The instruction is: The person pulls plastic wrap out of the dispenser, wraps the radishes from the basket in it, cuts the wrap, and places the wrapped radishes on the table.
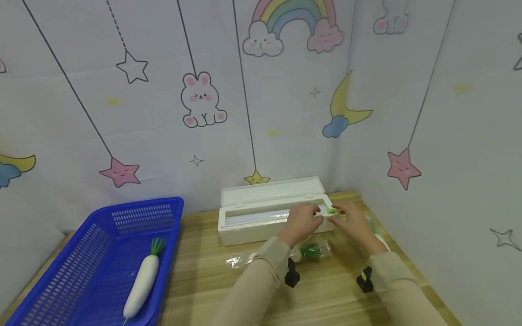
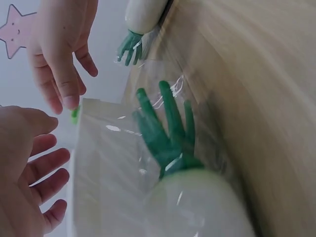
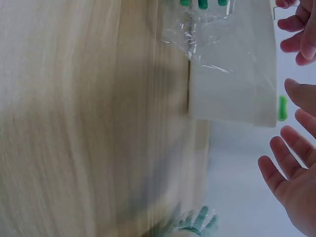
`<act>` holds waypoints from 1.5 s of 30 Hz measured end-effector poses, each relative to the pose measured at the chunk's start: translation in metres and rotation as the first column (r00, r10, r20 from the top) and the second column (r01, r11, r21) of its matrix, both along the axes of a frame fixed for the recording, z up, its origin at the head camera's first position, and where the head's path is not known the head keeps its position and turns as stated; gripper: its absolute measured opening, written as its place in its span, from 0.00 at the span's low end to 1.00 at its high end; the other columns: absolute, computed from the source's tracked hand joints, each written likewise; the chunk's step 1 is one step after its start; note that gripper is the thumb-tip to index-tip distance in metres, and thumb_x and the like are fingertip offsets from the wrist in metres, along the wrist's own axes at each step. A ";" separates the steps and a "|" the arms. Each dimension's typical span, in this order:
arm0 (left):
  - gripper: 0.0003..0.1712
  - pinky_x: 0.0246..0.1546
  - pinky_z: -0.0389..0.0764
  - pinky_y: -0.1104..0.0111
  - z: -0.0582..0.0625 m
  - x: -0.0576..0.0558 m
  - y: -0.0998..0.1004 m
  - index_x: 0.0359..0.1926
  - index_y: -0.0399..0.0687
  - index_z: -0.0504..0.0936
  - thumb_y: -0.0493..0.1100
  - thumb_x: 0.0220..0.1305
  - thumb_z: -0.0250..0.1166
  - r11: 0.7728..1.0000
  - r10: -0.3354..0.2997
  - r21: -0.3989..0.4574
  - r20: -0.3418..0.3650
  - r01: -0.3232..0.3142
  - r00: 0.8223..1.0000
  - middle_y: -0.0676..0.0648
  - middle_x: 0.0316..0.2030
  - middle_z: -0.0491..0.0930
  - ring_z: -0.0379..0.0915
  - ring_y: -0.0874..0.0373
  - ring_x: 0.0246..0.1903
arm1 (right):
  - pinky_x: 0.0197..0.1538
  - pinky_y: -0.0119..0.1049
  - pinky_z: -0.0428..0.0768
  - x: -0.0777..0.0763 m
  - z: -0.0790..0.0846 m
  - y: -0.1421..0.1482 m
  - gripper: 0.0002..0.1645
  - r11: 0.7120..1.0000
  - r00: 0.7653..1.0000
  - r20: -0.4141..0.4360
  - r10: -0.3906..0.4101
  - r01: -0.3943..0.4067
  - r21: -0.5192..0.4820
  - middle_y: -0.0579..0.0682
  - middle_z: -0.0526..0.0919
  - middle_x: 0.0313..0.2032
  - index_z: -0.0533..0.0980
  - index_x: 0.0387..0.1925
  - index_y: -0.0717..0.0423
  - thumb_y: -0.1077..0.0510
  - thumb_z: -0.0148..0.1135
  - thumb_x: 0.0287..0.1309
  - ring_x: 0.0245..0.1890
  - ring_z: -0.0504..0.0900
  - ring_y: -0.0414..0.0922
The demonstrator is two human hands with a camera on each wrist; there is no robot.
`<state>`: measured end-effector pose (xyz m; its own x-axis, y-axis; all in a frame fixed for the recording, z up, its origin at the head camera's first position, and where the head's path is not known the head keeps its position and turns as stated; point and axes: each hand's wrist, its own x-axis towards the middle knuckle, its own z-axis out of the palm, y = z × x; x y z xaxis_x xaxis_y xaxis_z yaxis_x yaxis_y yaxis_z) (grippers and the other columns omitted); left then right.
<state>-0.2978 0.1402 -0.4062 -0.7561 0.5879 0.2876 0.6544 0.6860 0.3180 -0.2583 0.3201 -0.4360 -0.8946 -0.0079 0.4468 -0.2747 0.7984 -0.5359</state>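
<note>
A white cling film dispenser box (image 1: 253, 234) stands with its lid raised, a film roll (image 1: 261, 216) inside. At its right end my right hand (image 1: 355, 225) pinches a small green slide cutter (image 1: 331, 211) between thumb and forefinger. My left hand (image 1: 300, 222) hovers over the box's front edge just left of the cutter, its fingers loosely bent and parted. Clear film hangs down the box front. A film-wrapped white radish (image 2: 197, 207) with green stalks (image 2: 168, 128) lies before the box, partly hidden by my left forearm in the head view.
Another film-wrapped radish (image 2: 143, 14) lies at the table's right side, mostly behind my right wrist in the head view. A blue plastic basket (image 1: 95, 258) on the left holds an unwrapped white radish (image 1: 142, 285). A printed cloth (image 1: 163, 149) stands behind the wooden table (image 1: 195, 280).
</note>
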 end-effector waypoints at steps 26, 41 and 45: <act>0.10 0.36 0.75 0.59 -0.014 -0.013 0.042 0.40 0.54 0.88 0.49 0.64 0.64 0.994 0.089 0.068 -0.076 -0.083 0.993 0.53 0.36 0.84 0.76 0.54 0.37 | 0.45 0.53 0.79 -0.013 -0.018 0.001 0.25 0.983 0.993 0.101 -0.056 0.072 -0.169 0.67 0.76 0.53 0.75 0.55 0.67 0.58 0.65 0.59 0.47 0.79 0.61; 0.07 0.41 0.75 0.56 -0.011 -0.013 0.036 0.35 0.55 0.87 0.48 0.64 0.64 0.996 0.090 0.004 -0.169 -0.091 0.982 0.54 0.34 0.84 0.76 0.54 0.38 | 0.40 0.47 0.81 -0.016 -0.013 0.001 0.25 0.994 0.996 0.074 -0.045 0.052 -0.093 0.66 0.80 0.49 0.77 0.51 0.71 0.57 0.67 0.58 0.39 0.81 0.56; 0.08 0.40 0.73 0.58 -0.012 -0.014 0.034 0.36 0.56 0.88 0.48 0.65 0.62 0.996 0.080 -0.017 -0.164 -0.084 0.983 0.55 0.34 0.84 0.75 0.55 0.39 | 0.40 0.48 0.80 -0.015 -0.013 0.001 0.23 0.996 0.996 0.075 -0.053 0.059 -0.073 0.66 0.81 0.47 0.79 0.49 0.70 0.57 0.68 0.57 0.38 0.81 0.55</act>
